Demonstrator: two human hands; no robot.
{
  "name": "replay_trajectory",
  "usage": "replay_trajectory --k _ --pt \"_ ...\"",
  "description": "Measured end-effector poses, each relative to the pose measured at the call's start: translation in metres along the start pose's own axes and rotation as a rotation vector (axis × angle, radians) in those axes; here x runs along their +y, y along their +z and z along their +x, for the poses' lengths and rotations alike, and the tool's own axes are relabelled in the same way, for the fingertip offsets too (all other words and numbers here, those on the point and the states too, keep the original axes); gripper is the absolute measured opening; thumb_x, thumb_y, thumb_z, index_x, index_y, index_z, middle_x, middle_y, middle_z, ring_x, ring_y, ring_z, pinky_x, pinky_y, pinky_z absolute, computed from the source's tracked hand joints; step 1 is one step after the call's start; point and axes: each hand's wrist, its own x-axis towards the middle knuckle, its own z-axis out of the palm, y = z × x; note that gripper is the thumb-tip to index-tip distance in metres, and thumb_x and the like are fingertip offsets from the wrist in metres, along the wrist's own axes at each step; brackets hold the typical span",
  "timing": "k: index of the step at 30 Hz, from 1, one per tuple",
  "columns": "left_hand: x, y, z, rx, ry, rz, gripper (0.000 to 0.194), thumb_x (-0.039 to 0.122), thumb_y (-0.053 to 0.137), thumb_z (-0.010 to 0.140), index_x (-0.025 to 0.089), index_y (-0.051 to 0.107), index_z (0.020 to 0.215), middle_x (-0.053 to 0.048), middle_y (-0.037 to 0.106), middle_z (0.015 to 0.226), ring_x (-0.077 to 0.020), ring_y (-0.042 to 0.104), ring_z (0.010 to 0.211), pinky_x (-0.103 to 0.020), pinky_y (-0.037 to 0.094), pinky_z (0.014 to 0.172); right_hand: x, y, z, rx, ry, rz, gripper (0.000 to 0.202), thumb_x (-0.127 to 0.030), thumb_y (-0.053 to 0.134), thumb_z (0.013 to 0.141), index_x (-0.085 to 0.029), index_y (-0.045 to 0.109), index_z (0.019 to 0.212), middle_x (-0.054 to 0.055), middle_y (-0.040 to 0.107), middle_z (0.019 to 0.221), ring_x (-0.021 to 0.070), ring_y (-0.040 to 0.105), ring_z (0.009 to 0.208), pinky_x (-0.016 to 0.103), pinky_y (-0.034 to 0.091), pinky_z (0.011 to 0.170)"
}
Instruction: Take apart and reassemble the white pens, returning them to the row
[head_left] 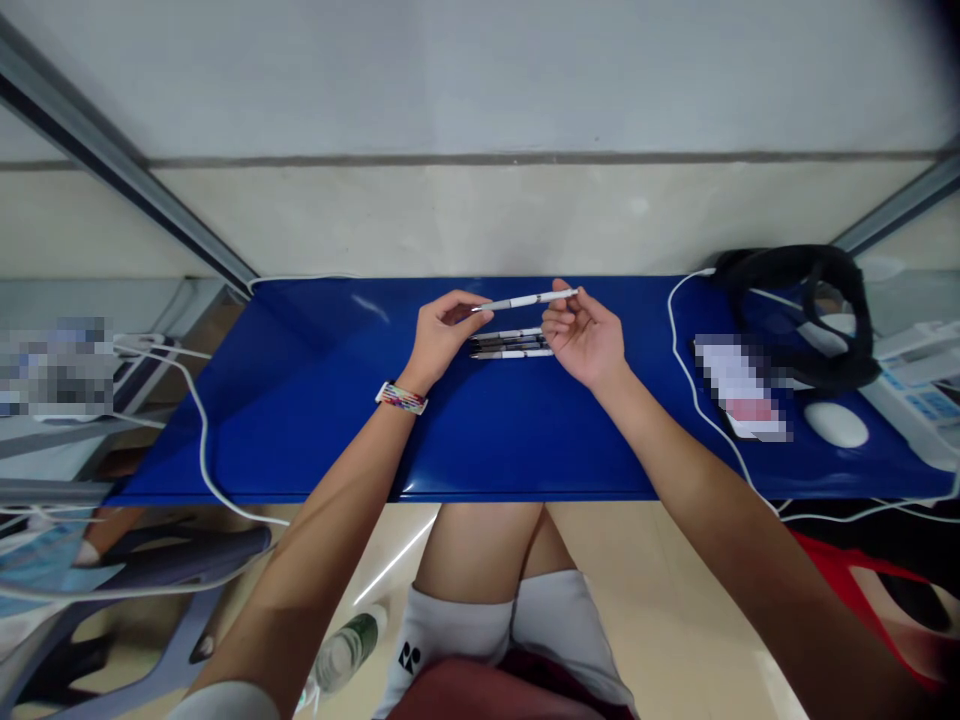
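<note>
Pen held btwn left hand & right hand.

Looks like an office cubicle. Blue desk boxed in by partition walls, mouse, cables, desk phone.

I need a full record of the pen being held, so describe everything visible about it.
The pen is slim and white with a darker band near its middle and a grey, tapered tip at its left end; it looks like plastic. It is held roughly level above the blue table, the right end slightly higher. The left hand pinches the tip end, the right hand the other end. Just beneath it, more pens lie side by side on the table.
</note>
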Motion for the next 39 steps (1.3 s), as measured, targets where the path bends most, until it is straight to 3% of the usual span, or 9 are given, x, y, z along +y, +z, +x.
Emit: replay_trajectory --k 4,8,14,19,24,28,35,39 --pt "0.000 0.000 0.000 -0.003 0.006 -0.002 0.030 0.047 0.096 0.082 0.025 0.085 0.099 -0.005 0.085 0.103 -0.0238 0.079 0.100 -0.044 0.063 0.101 0.001 -0.001 0.001 0.026 0.011 0.033 0.013 -0.027 0.061 0.108 -0.026 0.074 0.107 -0.001 0.067 0.075 0.0142 0.057 0.063 0.029 0.052 0.059" --pt "-0.001 0.000 0.001 0.000 0.004 0.015 0.030 0.048 0.095 0.083 0.025 0.085 0.100 -0.005 0.085 0.103 -0.0244 0.079 0.101 -0.045 0.063 0.101 0.002 -0.004 0.003 -0.041 -0.002 0.042 0.013 -0.031 0.064 0.107 -0.026 0.074 0.113 -0.001 0.069 0.078 0.0121 0.056 0.063 0.027 0.052 0.058" --pt "-0.003 0.000 0.001 -0.006 0.008 0.008 0.030 0.047 0.095 0.083 0.025 0.085 0.100 -0.005 0.085 0.104 -0.0237 0.079 0.102 -0.043 0.063 0.100 0.000 -0.001 0.001 -0.016 0.003 0.018 0.011 -0.026 0.063 0.106 -0.024 0.072 0.101 -0.002 0.063 0.074 0.0119 0.053 0.061 0.026 0.051 0.058" --pt "-0.002 -0.001 0.001 0.009 0.010 0.017 0.029 0.047 0.095 0.083 0.025 0.085 0.099 -0.005 0.085 0.103 -0.0236 0.078 0.100 -0.042 0.063 0.099 -0.002 0.003 -0.002 0.017 0.038 0.047 0.018 -0.036 0.060 0.108 -0.024 0.073 0.109 0.001 0.068 0.080 0.0151 0.057 0.066 0.029 0.054 0.061" --pt "-0.003 -0.002 0.001 0.007 0.018 0.029 0.033 0.052 0.094 0.084 0.025 0.085 0.101 -0.005 0.084 0.105 -0.0239 0.078 0.102 -0.042 0.062 0.100 0.001 -0.004 0.002 -0.027 0.013 0.027 0.007 -0.029 0.068 0.103 -0.025 0.072 0.107 -0.001 0.069 0.078 0.0142 0.059 0.065 0.030 0.055 0.062" --pt "-0.002 -0.002 0.001 0.008 0.013 0.026 0.033 0.053 0.094 0.084 0.025 0.085 0.100 -0.005 0.085 0.105 -0.0239 0.078 0.102 -0.042 0.062 0.099 0.002 -0.007 0.004 -0.059 -0.005 0.015 0.013 -0.033 0.073 0.101 -0.026 0.072 0.113 -0.001 0.073 0.083 0.0141 0.063 0.070 0.030 0.057 0.064" --pt "0.001 0.000 0.000 0.004 0.016 0.013 0.029 0.048 0.093 0.086 0.024 0.084 0.099 -0.006 0.084 0.103 -0.0227 0.077 0.100 -0.041 0.062 0.098 -0.002 -0.004 0.002 -0.017 0.021 0.014 0.012 -0.035 0.069 0.104 -0.024 0.072 0.108 0.001 0.072 0.086 0.0142 0.063 0.072 0.028 0.058 0.067" --pt "0.001 -0.001 0.000 0.001 0.011 0.022 0.028 0.047 0.093 0.085 0.025 0.084 0.100 -0.006 0.084 0.105 -0.0232 0.077 0.101 -0.041 0.062 0.099 -0.001 -0.003 0.001 -0.037 0.013 -0.013 0.006 -0.031 0.070 0.101 -0.025 0.070 0.101 -0.001 0.067 0.077 0.0137 0.059 0.067 0.028 0.055 0.064"
